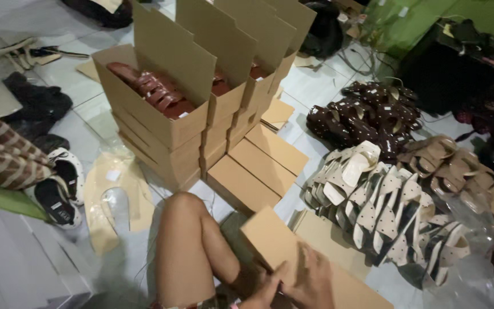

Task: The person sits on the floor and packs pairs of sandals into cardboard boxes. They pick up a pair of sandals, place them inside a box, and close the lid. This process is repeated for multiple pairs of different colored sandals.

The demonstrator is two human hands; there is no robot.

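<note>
Cardboard box (270, 243), flat and brown, sits at the bottom of my view, tilted up across my lap with its far corner pointing away from me. My right hand (314, 281) lies spread on its near end, fingers pressing the top face, and my left hand (263, 293) curls under the near edge just beside it, so both are grasping the box rather than resting free.

Going by size, the biggest thing ahead of my hands is the stack of open boxes (167, 120), lids standing up, with reddish-brown sandals (154, 90) showing in the nearest one. Closed flat boxes (258, 166) lie on the floor between that stack and my hands. To the right of my right hand sprawls a heap of cream sandals (378, 206), and beyond it a dark pile (367, 117). My bare knee (185, 209) rises just left of my left hand.

My worry is that the box is held only at its near end; I judge the far corner could dip and knock the cream heap, or the thin card could buckle under my spread fingers
</note>
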